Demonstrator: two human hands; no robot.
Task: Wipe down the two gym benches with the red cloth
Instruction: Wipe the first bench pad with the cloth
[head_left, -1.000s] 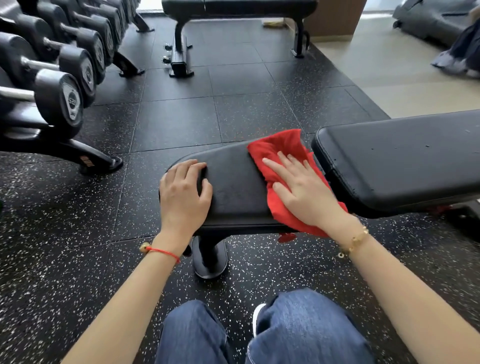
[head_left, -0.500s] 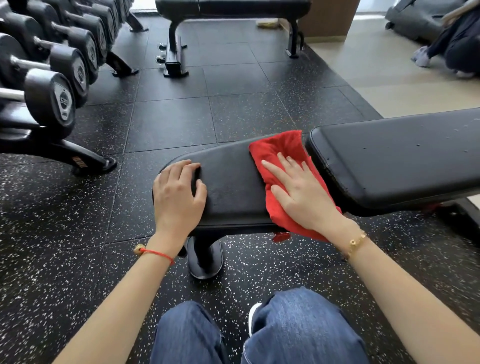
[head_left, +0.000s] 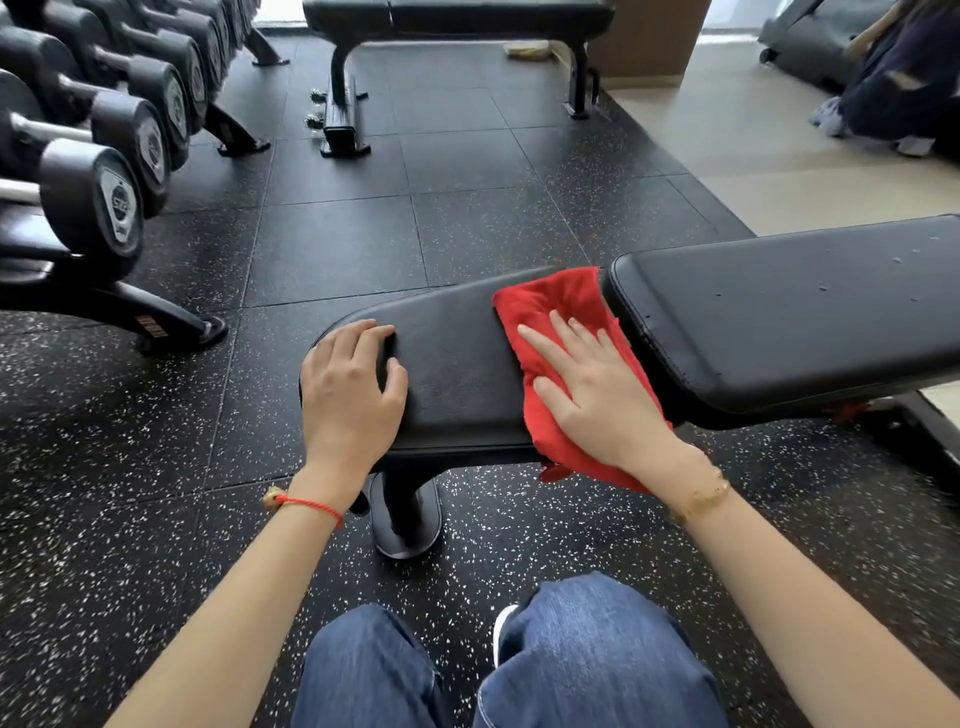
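right hand (head_left: 597, 395): flat, fingers spread, pressing red cloth (head_left: 563, 306) on seat pad (head_left: 457, 374)
left hand (head_left: 350, 395): curled over pad end, bracing
tip: keep even pressure, overlap strokes toward left hand

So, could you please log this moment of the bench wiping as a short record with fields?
setting: gym floor, dumbbell rack at left
near bench: seat pad and back pad, both black
red cloth: lies on the seat pad beside the back pad, hanging over the near edge
right hand: flat on the cloth, fingers straight
left hand: rests on the seat pad's end, fingers curled over it
second bench: farther back, untouched
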